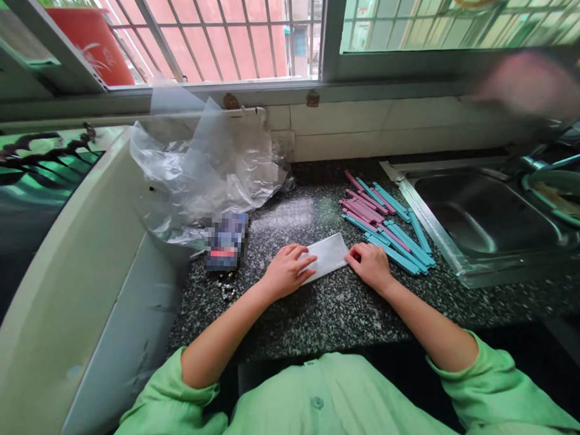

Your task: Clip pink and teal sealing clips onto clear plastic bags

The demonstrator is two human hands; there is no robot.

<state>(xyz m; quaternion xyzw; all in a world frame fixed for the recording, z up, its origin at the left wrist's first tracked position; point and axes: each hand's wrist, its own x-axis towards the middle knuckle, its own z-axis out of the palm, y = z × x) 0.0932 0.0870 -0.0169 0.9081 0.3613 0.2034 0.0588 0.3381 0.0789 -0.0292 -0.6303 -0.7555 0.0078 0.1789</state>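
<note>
A white, slightly see-through folded plastic bag (325, 257) lies slanted on the speckled counter in front of me. My left hand (291, 269) has its fingers bent over the bag's left end. At the right end, my right hand (370, 265) pinches the edge between thumb and curled fingers. Just beyond my right hand is a loose pile of long bag clips, some pink (364, 210), others blue (403, 243). Near my left hand lies a phone-like dark object (226, 240), partly blurred out, with a small shiny chain or trinket (227, 285) below it.
Crumpled clear plastic bags (201, 170) are heaped at the back left. A steel sink (490, 212) is set in at right, with a green basin (564, 195) at its edge. A pale stove-like unit (93, 249) borders the left. A barred window runs behind.
</note>
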